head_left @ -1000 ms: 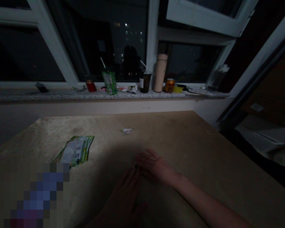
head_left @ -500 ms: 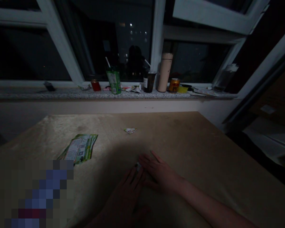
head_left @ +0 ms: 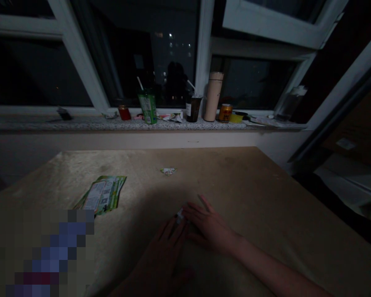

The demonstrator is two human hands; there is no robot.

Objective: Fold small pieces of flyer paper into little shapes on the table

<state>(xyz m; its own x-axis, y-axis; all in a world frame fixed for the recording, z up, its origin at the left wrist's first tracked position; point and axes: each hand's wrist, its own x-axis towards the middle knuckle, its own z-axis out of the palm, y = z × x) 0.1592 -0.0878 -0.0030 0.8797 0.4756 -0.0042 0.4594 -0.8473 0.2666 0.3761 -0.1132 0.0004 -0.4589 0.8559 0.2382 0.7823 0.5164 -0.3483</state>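
My left hand (head_left: 167,249) lies palm down on the table, its fingers stretched forward and its fingertips on a small pale piece of wrapper or paper (head_left: 179,215). From the other side my right hand (head_left: 210,227) reaches in with flat, extended fingers, and its fingertips cover the right part of the same piece. Most of that piece is hidden and the light is dim, so its shape cannot be made out. Beyond the hands is a small folded green-and-white triangle (head_left: 168,171). Several green printed packets (head_left: 103,194) lie stacked to the left.
The brown tabletop (head_left: 235,181) runs back to a wall below a speckled sill (head_left: 105,125). On the sill stand a green cup (head_left: 148,108), a dark cup with a straw (head_left: 193,109), a pink flask (head_left: 213,97) and an orange can (head_left: 225,113). The lower left is pixelated.
My right hand has shifted slightly to the right, so more of the pale piece shows between the fingertips. My left hand stays nearly in place.
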